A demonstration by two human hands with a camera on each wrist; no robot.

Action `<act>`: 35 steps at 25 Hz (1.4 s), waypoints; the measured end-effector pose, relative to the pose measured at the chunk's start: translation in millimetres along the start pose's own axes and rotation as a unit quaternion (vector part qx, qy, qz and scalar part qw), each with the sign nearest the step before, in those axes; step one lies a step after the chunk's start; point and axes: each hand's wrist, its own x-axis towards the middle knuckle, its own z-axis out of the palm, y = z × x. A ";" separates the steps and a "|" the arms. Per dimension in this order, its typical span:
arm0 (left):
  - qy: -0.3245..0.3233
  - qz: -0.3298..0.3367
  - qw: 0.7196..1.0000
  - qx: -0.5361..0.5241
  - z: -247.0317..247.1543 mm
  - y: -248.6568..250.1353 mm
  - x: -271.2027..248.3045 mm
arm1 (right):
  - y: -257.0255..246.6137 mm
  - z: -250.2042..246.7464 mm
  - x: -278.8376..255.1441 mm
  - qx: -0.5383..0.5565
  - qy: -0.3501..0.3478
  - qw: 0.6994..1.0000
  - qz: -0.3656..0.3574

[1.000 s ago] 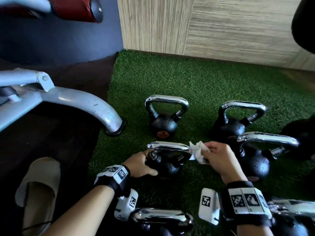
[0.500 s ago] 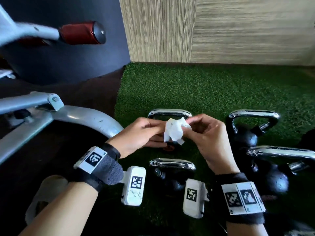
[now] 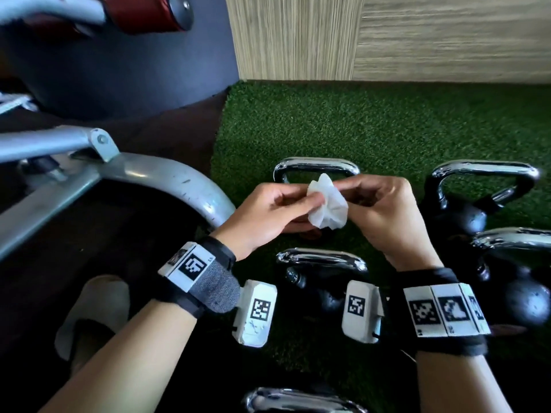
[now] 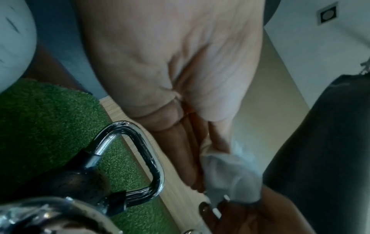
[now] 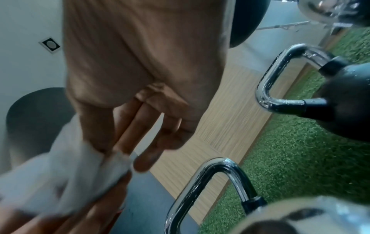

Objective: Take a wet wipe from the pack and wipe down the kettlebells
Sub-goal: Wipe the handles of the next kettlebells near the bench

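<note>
Both hands meet in the middle of the head view, raised above the kettlebells and joined on one crumpled white wet wipe [image 3: 328, 205]. The left hand [image 3: 268, 213] pinches the wipe's left edge between thumb and curled fingers; the right hand [image 3: 384, 216] pinches its right side with fingers bent inward. In the left wrist view the wipe [image 4: 230, 172] bunches at the fingertips low in the frame, and in the right wrist view it [image 5: 66, 178] fills the lower left, blurred.

Just behind the hands, a chrome handle [image 3: 316, 168] of one kettlebell shows above the knuckles, its black body mostly hidden. Below the hands, between the two wrist bands, sits a second kettlebell [image 3: 322, 263]. At the right of the frame stand two more, one further back [image 3: 465, 210] and one nearer [image 3: 518, 293]. Another chrome handle [image 3: 298, 399] pokes in at the bottom edge. All rest on green artificial turf [image 3: 357, 123].

To the left, a curved grey metal machine leg [image 3: 167, 180] comes down to the dark floor beside the turf's edge. A pale slipper [image 3: 95, 311] lies at the lower left. A red-padded bar end [image 3: 149, 11] sits at the upper left, and a pale wood-grain wall [image 3: 387, 34] spans the top.
</note>
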 end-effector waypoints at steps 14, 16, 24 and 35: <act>0.082 0.208 0.855 0.468 12.2 -43.6 -47.3 | 127.7 -5.7 -109.2 0.007 -0.013 0.971 0.240; 0.114 0.215 0.871 0.426 2.1 -53.3 -50.1 | 127.6 -1.8 -112.1 0.022 0.007 0.969 0.244; 0.192 0.169 0.934 0.251 -18.2 -107.2 -62.7 | 130.6 -3.3 -120.8 0.033 0.033 0.962 0.268; 0.129 0.040 0.979 0.155 -29.1 -168.7 -53.0 | 132.7 -2.6 -120.5 -0.074 0.060 0.965 0.243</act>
